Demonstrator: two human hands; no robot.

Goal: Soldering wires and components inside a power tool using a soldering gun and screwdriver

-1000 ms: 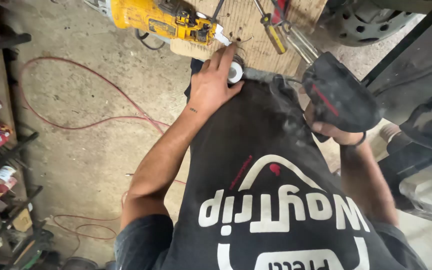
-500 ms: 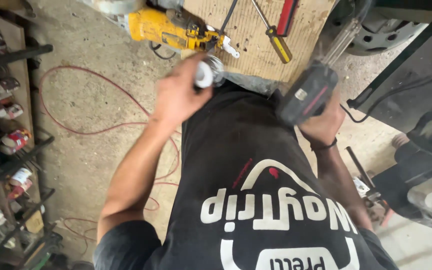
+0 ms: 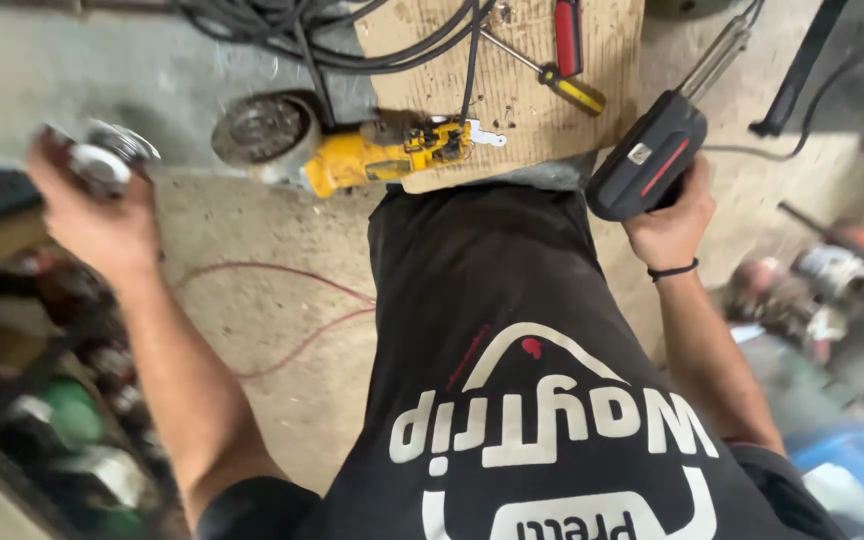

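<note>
Left hand [image 3: 102, 215] swung far out left with small metal part [image 3: 102, 160]; right hand [image 3: 667, 225] lowered black power tool [image 3: 647, 160].

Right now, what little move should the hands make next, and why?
Probably the left hand should bring its small metal part back toward the middle. It is held far out to the side, away from the power tool in the right hand.

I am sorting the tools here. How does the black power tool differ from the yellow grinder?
The black power tool is held up in the right hand; the yellow grinder lies untouched on the floor by a board. The black tool has a red stripe; the grinder carries a round disc. No cable shows on the black tool; a black one runs at the grinder.
</note>
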